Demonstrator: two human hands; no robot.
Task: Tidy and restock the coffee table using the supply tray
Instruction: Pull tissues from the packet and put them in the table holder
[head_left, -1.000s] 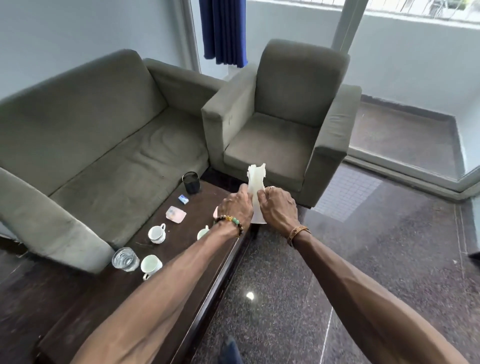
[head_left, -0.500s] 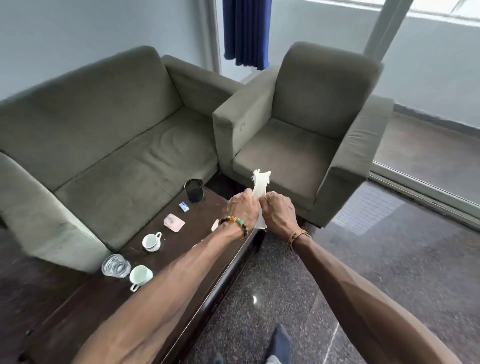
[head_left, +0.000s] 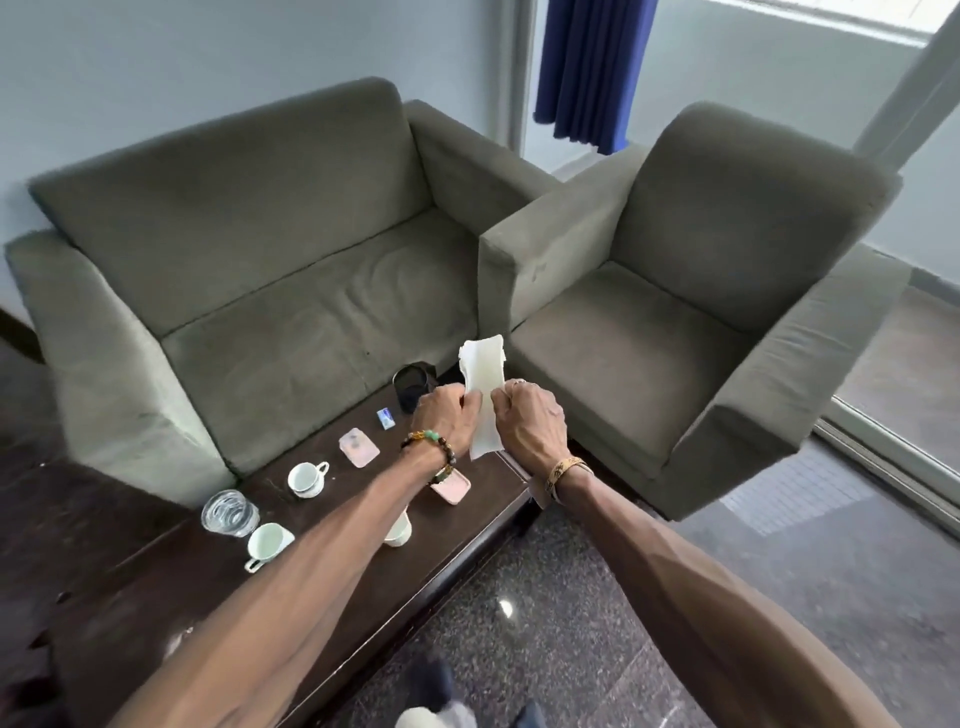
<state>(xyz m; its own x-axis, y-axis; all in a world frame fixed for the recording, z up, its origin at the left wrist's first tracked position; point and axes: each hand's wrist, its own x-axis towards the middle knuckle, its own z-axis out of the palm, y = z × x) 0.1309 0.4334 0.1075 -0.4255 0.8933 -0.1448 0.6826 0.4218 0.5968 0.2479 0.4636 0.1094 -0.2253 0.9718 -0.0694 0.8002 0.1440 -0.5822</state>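
A white paper napkin (head_left: 484, 382) stands upright between my left hand (head_left: 442, 415) and my right hand (head_left: 530, 422), both pinching it above the far end of the dark wooden coffee table (head_left: 156, 613). On the table lie a black mesh holder (head_left: 411, 385), a small blue-white sachet (head_left: 385, 418), a pink packet (head_left: 358, 448), a pink object (head_left: 453, 488) partly under my left wrist, two white cups (head_left: 306, 478) (head_left: 266, 544), a third cup (head_left: 399, 531) half hidden by my forearm, and a clear glass (head_left: 230, 513).
A grey sofa (head_left: 260, 291) runs behind the table and a grey armchair (head_left: 691, 322) stands at its far end. Polished stone floor (head_left: 571, 623) lies to the right. A blue curtain (head_left: 587, 67) hangs by the window.
The view has swung left and tilted up a little. Both hands still hold the napkin, which now looks flatter and wider at its top.
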